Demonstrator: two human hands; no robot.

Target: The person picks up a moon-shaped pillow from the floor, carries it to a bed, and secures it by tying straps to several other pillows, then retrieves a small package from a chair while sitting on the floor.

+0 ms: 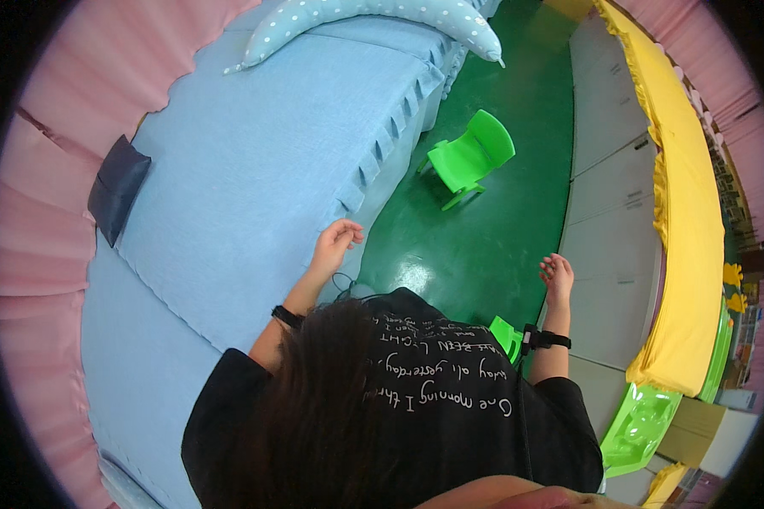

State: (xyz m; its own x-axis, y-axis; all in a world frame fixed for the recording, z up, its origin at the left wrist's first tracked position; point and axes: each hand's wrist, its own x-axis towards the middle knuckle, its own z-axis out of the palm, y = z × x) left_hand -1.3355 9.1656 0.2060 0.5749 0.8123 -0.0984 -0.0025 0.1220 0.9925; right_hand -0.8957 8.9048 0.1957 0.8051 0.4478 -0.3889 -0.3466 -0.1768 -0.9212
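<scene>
so the left grip point(339, 240) is empty, fingers loosely bent and thumb a bit apart, up by the near edge of the blue-covered bed point(246, 144). can't tell from this angle if it's actually touching the cover or just in front of it. right grip point(557, 276) is empty too, fingers half curled and not pressed together, over on the side of the grey cabinets point(615, 204), and the two are well apart.

each wrist has a dark strap, and a thin dark cable point(341, 284) loops near the left one. person's in a black shirt point(450, 441) with white lettering, dark hair hanging down the front.

the bed fills the left side, with a pleated frill point(369, 161) down its edge. a curved light blue pillow point(373, 10) with white dots lies across the far end, and a dark cushion point(119, 191) sits at the left edge against the pink curtain point(42, 254).

past the hands there's a bright green chair point(471, 157) upright on the green floor point(399, 246), between bed and cabinets. another bit of green plastic point(505, 337) peeks out by the right forearm. yellow cloth point(688, 237) drapes over the cabinets.
</scene>
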